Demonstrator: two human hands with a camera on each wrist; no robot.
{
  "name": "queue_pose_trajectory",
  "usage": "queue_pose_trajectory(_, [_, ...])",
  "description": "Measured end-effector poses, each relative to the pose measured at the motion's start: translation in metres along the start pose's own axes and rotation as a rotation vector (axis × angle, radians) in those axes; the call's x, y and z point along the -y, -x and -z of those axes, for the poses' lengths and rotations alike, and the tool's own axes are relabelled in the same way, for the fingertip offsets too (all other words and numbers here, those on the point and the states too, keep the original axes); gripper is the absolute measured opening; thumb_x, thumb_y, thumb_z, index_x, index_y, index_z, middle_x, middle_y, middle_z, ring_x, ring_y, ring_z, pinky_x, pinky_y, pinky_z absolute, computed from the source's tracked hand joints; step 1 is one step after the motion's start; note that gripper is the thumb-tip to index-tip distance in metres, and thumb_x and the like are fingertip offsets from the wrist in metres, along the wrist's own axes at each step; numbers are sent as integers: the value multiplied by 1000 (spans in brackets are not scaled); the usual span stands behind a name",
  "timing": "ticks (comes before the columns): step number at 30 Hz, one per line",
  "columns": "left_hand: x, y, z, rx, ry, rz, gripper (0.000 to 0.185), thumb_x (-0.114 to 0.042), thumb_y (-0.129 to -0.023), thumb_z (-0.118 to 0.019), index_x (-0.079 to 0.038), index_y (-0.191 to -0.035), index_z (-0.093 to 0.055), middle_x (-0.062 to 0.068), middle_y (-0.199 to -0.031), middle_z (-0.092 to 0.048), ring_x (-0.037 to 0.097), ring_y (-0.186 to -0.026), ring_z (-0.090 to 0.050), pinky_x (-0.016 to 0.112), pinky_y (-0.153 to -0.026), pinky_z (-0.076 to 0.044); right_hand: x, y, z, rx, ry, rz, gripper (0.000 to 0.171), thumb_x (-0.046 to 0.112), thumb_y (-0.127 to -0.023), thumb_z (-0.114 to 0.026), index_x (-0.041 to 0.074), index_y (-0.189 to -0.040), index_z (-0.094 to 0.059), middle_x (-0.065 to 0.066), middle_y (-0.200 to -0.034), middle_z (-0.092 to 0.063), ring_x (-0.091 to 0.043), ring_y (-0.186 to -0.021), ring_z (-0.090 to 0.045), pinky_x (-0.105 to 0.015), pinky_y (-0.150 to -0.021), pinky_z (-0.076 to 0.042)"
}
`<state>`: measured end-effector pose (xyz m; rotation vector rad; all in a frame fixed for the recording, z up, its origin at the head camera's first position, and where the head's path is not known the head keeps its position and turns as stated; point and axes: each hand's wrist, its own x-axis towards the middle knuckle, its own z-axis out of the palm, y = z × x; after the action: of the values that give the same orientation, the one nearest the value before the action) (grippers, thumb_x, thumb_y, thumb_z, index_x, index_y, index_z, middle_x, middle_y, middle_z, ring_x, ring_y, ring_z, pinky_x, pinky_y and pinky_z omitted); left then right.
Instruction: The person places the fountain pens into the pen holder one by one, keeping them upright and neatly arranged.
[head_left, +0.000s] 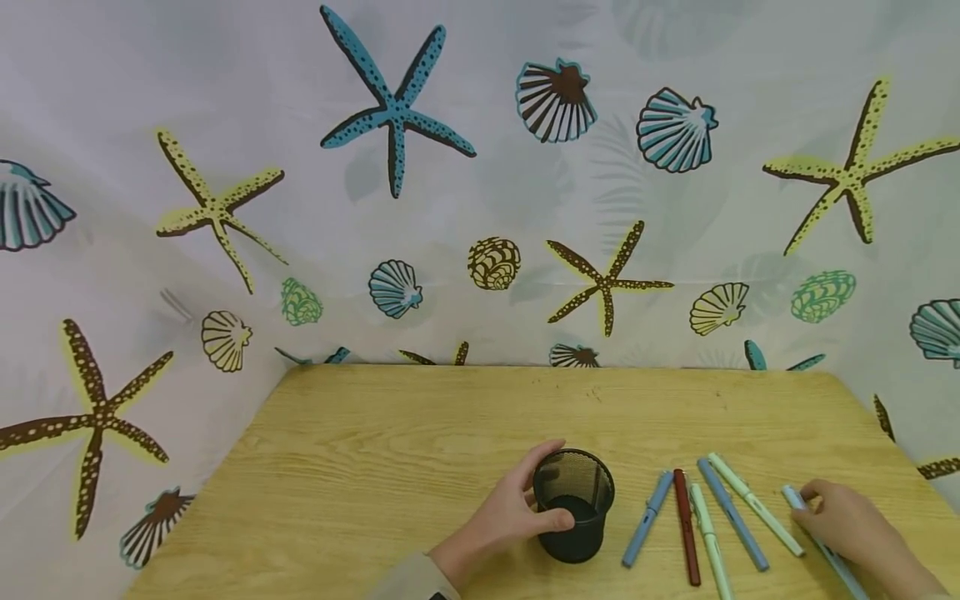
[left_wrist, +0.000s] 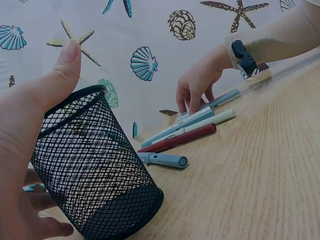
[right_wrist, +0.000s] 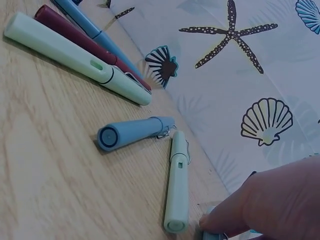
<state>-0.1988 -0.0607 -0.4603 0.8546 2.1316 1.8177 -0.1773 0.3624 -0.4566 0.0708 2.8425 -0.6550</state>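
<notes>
My left hand [head_left: 517, 504] holds a black mesh pen cup [head_left: 573, 542] by its side, with the thumb over the near rim. In the left wrist view the cup [left_wrist: 95, 165] leans, and its mesh shows no pens inside. At the far right my right hand [head_left: 855, 525] pinches a light blue capped pen [head_left: 838, 567] near its upper end, close over the table. Only a bit of that pen [right_wrist: 214, 235] shows past the fingers in the right wrist view. Left of it lie a light green pen [head_left: 757, 506] and a blue pen [head_left: 732, 514].
Between the cup and those pens lie another blue pen [head_left: 647, 518], a dark red pen [head_left: 686, 527] and a second light green pen [head_left: 710, 542]. All rest on a wood-grain table [head_left: 375, 450]. A cloth [head_left: 480, 183] printed with starfish and shells hangs behind and at both sides.
</notes>
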Motion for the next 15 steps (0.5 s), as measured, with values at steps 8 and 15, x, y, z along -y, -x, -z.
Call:
queue_pose_trajectory(8, [1, -2, -4, 6, 30, 15, 77, -45, -76, -73, -34, -142, -33, 6, -140, -38, 33, -118, -45, 44, -84, -47, -1, 1, 0, 22, -8, -19, 33, 20, -87, -63, -8, -101, -56, -1, -74, -58, -17, -62, -50, -34, -56, -42])
queue_pose_trajectory(15, [-4, -3, -4, 8, -25, 69, 77, -41, -77, -75, -39, -140, -32, -2, -140, -38, 27, -122, -42, 48, -89, -41, 0, 0, 4, 8, -17, -9, 38, 24, -88, -61, -8, -107, -53, -2, -75, -59, -16, -64, -53, -36, -56, -43])
